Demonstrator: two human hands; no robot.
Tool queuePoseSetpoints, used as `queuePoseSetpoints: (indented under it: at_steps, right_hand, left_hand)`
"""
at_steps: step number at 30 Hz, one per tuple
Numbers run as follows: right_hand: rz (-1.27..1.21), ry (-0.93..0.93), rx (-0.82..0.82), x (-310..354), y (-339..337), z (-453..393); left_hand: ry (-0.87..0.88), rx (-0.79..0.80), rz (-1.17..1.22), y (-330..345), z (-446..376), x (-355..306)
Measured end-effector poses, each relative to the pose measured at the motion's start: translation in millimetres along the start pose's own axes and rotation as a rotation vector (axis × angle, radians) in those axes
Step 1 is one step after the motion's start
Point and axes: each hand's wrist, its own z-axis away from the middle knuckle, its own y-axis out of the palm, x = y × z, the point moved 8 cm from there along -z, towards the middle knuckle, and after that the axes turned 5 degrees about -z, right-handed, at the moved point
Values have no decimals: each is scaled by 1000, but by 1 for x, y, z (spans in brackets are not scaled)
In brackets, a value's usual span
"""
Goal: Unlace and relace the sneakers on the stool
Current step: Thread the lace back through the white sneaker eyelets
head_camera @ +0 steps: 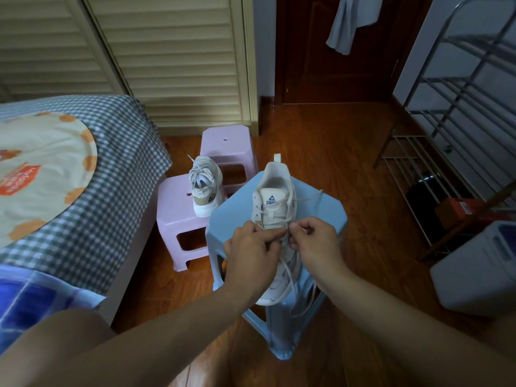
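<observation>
A white mesh sneaker with a blue logo on its tongue (275, 208) is stood on the pale blue plastic stool (321, 219), heel away from the person and toe toward them. Its off-white flat lace (290, 272) is partly threaded, with loose ends trailing over the toe and down the stool's front. The left hand (252, 243) and the right hand (314, 237) are met over the middle eyelets, and the lace is pinched there by the curled fingers of both.

Whether the lace is being pulled out or fed in cannot be told. The step is probably done best if the lace is kept flat and untwisted, drawn through one eyelet at a time, with the shoe steadied so it is not dragged off the stool.

A second white sneaker with laces in place (205, 188) is stood on a pink plastic stool (173, 216) nearby, beside the bed with the checked cover (111, 152).
</observation>
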Motion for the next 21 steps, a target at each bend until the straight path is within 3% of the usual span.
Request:
queuePoseSetpoints:
  at_steps: [7,15,18,21]
  right_hand:
    - [-114,154,210,-3,14,-11]
    - [-91,172,292,-2,13,-16]
    - [21,79,269,10,7,-18]
    - [517,-289,195,48,-1,-15]
  left_hand:
    - [153,-216,-292,-12,-12,-14]
    - [226,-213,-359,-8,-19,-17]
    - [227,-178,-298,-7,-26,-12]
    - [218,-98,-191,-5,-29,-10]
